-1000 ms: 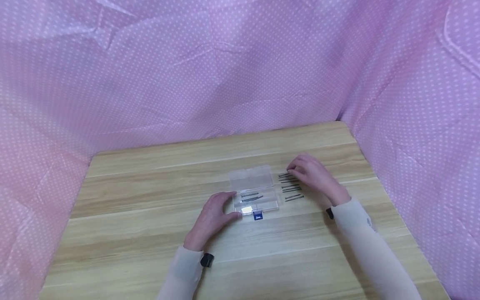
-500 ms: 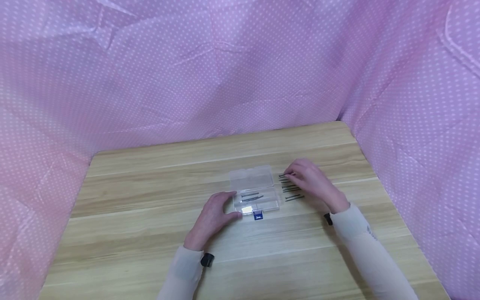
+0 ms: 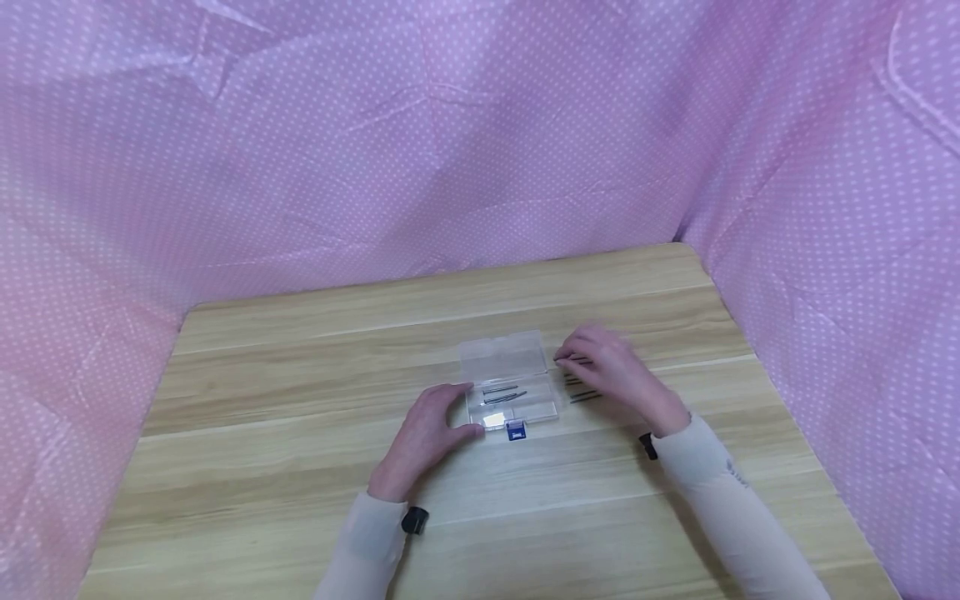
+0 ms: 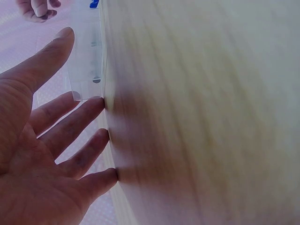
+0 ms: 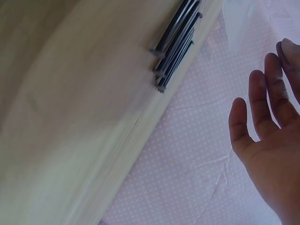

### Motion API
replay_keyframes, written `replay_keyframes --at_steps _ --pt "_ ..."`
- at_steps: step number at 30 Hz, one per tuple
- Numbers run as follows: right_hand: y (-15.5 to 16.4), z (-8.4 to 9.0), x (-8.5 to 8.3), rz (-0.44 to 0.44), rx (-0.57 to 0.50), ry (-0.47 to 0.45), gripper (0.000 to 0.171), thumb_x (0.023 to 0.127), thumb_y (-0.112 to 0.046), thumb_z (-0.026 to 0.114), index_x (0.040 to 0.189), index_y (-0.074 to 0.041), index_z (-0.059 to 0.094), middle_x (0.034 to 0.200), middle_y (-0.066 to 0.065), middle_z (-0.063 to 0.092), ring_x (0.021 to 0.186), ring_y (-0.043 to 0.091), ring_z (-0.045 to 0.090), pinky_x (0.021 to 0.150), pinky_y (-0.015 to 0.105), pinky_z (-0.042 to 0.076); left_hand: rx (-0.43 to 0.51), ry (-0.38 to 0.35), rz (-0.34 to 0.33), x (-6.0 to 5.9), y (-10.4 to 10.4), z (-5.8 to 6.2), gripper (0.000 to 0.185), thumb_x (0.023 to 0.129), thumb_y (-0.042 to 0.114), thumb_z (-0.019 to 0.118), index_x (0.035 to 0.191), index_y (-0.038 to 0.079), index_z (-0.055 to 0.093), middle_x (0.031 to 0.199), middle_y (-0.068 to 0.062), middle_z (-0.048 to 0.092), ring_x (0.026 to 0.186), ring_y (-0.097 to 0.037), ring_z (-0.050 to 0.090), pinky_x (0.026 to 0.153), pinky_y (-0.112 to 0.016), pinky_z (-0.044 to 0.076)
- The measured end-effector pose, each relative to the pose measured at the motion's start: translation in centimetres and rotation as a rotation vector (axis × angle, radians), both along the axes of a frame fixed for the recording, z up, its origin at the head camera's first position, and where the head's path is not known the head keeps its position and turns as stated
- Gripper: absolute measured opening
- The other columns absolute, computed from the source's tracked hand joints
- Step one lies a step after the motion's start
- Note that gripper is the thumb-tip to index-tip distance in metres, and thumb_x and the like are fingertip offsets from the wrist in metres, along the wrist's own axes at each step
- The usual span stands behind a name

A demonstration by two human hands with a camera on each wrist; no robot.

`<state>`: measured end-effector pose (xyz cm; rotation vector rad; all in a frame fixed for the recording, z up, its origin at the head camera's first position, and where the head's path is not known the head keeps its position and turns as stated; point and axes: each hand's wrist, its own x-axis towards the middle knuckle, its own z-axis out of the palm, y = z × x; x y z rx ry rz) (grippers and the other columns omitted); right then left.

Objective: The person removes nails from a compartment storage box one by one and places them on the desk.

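Note:
An open clear plastic box [image 3: 536, 408] with a blue tag [image 3: 516, 430] on its front edge lies on the table, its lid folded back. Several dark nails [image 3: 501, 395] lie inside it. My left hand [image 3: 423, 433] holds the box at its left end, thumb at the front corner and index finger at the back corner; its other fingertips touch the table. My right hand [image 3: 611, 367] is just right of the lid, thumb and index finger pinching a nail [image 3: 557, 359], mostly hidden. Under that hand several loose nails [image 5: 176, 42] lie in rows, partly covered in the head view.
The wooden table [image 3: 300, 367] reaches well beyond both sides of the box. Pink dotted cloth [image 3: 420, 150] hangs behind it and along its sides. Each wrist wears a black strap camera [image 3: 415, 521].
The right hand has come toward the box from the back of the nail rows, a pinched nail moving left with it. My left hand and the box have stayed in place.

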<state>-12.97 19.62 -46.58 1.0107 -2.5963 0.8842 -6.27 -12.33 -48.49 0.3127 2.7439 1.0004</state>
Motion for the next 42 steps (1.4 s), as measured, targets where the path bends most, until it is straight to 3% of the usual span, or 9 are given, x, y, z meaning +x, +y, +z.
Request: replay_keyframes --at_steps 17,31,42 --pt "-2.7 -0.2 0.9 0.080 0.067 -0.023 0.008 0.089 -0.008 0.081 0.096 -0.010 0.077 0.097 0.001 0.071 0.095 0.021 0.065 0.086 0.040 0.056 -0.006 -0.005 0.001 0.0 0.0 0.1 0.071 0.083 0.038 0.087 0.144 0.011 0.061 0.140 -0.013 0.063 0.137 -0.035 0.050 0.119 -0.051 0.037" --pt "-4.4 0.0 1.2 0.068 0.150 -0.154 0.009 0.092 -0.015 0.080 0.101 -0.015 0.079 0.104 -0.003 0.068 0.103 0.019 0.060 0.093 0.041 0.051 -0.003 -0.008 0.002 -0.1 0.0 0.2 0.071 0.083 0.037 0.087 0.144 0.010 0.060 0.140 -0.014 0.062 0.137 -0.036 0.050 0.118 -0.052 0.037" --pt "-5.0 -0.1 0.9 0.094 0.210 -0.170 0.009 0.094 -0.019 0.078 0.102 -0.016 0.080 0.105 -0.004 0.065 0.102 0.017 0.058 0.093 0.039 0.050 -0.007 -0.022 0.009 -0.1 0.1 0.3 0.071 0.084 0.037 0.087 0.145 0.011 0.060 0.142 -0.012 0.062 0.138 -0.034 0.049 0.118 -0.051 0.037"
